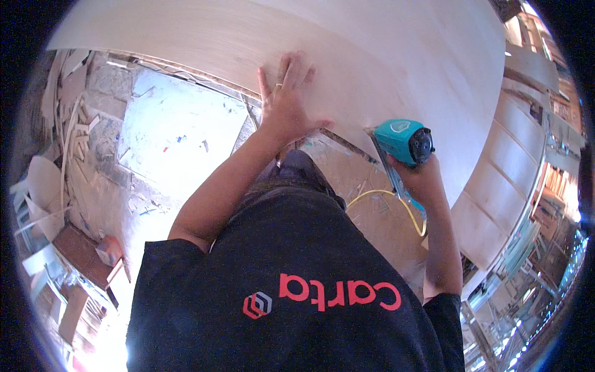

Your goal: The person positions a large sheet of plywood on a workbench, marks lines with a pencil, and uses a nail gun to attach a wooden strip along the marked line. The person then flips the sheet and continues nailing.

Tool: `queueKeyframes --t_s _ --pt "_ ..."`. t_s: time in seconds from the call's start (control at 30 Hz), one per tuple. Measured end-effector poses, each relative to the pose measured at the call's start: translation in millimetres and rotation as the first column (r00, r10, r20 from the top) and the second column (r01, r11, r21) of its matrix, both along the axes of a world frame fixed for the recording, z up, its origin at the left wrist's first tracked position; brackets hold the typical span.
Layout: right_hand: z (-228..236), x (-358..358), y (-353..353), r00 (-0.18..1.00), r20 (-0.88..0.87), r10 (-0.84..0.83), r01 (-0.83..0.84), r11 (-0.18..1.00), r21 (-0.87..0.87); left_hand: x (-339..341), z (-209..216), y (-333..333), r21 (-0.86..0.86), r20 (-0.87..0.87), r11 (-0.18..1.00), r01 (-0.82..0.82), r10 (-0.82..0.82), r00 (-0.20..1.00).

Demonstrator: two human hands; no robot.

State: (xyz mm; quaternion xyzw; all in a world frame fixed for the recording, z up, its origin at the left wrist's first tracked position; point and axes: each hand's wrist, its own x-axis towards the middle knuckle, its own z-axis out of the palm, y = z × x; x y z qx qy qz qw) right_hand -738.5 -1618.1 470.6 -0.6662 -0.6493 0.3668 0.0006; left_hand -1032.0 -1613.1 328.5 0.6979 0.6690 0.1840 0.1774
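A large pale wooden panel spreads across the far side in front of me. Close to its near edge, my left hand lies on it with fingers spread, a ring on one of them. My right hand is wrapped round the handle of a teal and black nail gun. The gun's nose points left at the panel near its edge; whether it touches the surface I cannot tell. A yellow air hose loops below the gun.
A brightly lit pale board lies on the floor to the left. Wood offcuts are heaped beyond it. At the right stands another large pale panel, with stacked timber behind. A brown board sits at lower left.
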Motion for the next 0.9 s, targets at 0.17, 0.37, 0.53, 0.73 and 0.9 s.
queueKeyframes --t_s 0.17,0.37,0.53,0.73,0.9 --pt "-8 -22 15 0.981 -0.167 -0.096 0.082 0.993 -0.090 -69 -5 -24 0.378 0.306 0.849 -0.369 0.262 0.915" --pt "-29 -82 28 0.938 -0.344 -0.051 0.012 0.993 -0.114 -161 -23 -21 -0.413 0.469 0.582 -0.701 0.796 0.384" --pt "-24 -114 28 0.960 -0.279 0.004 -0.007 1.000 -0.007 -207 -35 -1 -0.722 0.580 0.590 -0.362 0.801 0.149" --pt "-17 -155 5 0.965 -0.189 -0.182 0.197 0.978 0.064 -242 -50 9 -0.814 0.562 0.579 -0.031 0.800 0.210" --pt "-27 -175 -6 0.864 -0.106 -0.493 0.489 0.870 -0.060 -263 -32 27 -0.861 0.463 0.505 0.054 0.737 0.492"
